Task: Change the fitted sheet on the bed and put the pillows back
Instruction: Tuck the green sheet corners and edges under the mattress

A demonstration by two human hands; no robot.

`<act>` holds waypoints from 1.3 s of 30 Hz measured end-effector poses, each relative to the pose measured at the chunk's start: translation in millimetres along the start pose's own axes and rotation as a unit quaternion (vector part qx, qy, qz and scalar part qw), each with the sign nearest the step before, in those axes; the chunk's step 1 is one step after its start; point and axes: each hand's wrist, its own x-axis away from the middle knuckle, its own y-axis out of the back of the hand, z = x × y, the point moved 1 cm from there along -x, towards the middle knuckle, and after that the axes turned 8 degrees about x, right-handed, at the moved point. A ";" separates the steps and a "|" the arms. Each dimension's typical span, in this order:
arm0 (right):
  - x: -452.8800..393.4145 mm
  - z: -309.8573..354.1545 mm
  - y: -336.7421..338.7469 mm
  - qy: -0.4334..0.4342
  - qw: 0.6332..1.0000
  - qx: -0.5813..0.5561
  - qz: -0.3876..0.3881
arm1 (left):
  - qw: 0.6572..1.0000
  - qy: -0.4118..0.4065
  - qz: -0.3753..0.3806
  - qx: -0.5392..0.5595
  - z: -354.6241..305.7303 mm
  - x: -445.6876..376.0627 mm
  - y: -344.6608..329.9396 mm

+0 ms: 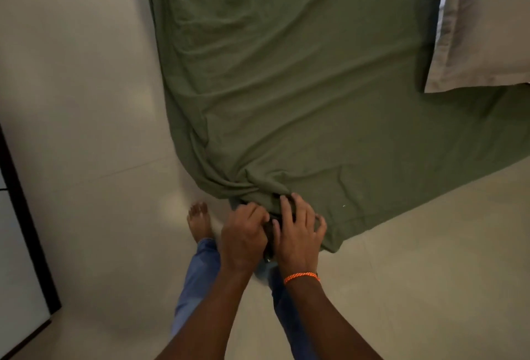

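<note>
An olive-green fitted sheet [301, 78] covers the bed, wrinkled and gathered into folds at the near corner. My left hand [243, 236] grips the bunched corner of the sheet with curled fingers. My right hand [298, 233], with an orange band on its wrist, lies beside it with fingers spread and bent over the same gathered fabric at the corner. A beige pillow [484, 35] lies on the bed at the upper right. What is under the hands is hidden.
Pale tiled floor [86, 101] surrounds the bed on the left and front. A dark-framed white panel [20, 259] stands at the far left. My bare foot [199, 220] and blue trouser legs are right below the bed corner.
</note>
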 end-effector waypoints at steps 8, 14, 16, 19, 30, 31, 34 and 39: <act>-3.4 -11.9 -3.2 0.156 0.963 -0.218 0.006 | 0.988 -0.048 0.012 -0.146 18.2 21.5 -22.3; 7.0 -7.3 0.2 0.165 0.943 -0.277 0.078 | 0.969 -0.128 0.037 -0.209 46.7 47.0 -4.7; 4.7 -9.1 2.1 0.187 0.936 -0.278 0.104 | 0.969 -0.116 0.049 -0.213 38.2 49.1 -5.5; 3.6 -10.2 7.1 0.193 0.937 -0.260 0.129 | 0.970 -0.078 0.059 -0.224 26.9 43.1 -10.6; 56.2 -38.0 -9.0 0.128 0.984 -0.110 0.059 | 0.951 -0.101 0.137 -0.259 17.4 32.1 -3.3; 57.5 -43.4 -14.5 0.127 0.985 -0.104 0.046 | 0.947 -0.111 0.146 -0.264 18.4 31.5 -2.0; 55.5 -46.8 -18.8 0.146 0.980 -0.130 0.024 | 0.936 -0.137 0.171 -0.277 17.4 22.4 -1.2; 72.2 -52.5 -15.6 0.146 0.974 -0.144 0.101 | 0.908 -0.203 0.235 -0.282 11.4 26.1 -5.7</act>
